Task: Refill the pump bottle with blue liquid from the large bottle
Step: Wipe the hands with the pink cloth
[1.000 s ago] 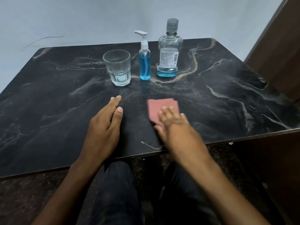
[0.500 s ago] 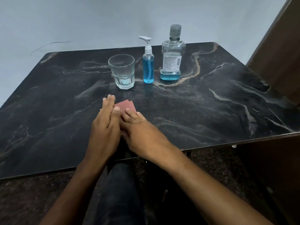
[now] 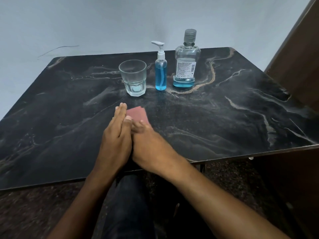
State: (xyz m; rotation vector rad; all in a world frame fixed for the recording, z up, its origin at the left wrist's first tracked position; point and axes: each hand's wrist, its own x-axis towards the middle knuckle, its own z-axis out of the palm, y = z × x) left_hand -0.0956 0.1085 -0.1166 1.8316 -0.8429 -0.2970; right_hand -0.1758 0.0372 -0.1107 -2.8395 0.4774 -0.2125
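Cloth swept in beside the left hand; both bottles stand untouched beyond it.

Nearest, the left hand [image 3: 116, 140] lies flat on the dark marble table [image 3: 233, 121], fingers straight and together, holding nothing. The right hand [image 3: 148, 144] has slid in from the right until it touches it, fingers spread flat on the pink cloth [image 3: 138, 113], pressing rather than gripping; a second ago that cloth lay well to the right. Beyond the cloth stands the glass [image 3: 133, 77], just right of it the pump bottle [image 3: 160, 73], nearly full of blue, then the large bottle [image 3: 187, 61], capped, blue only at its base. The wiping looks finished; pouring seems done or never needed.
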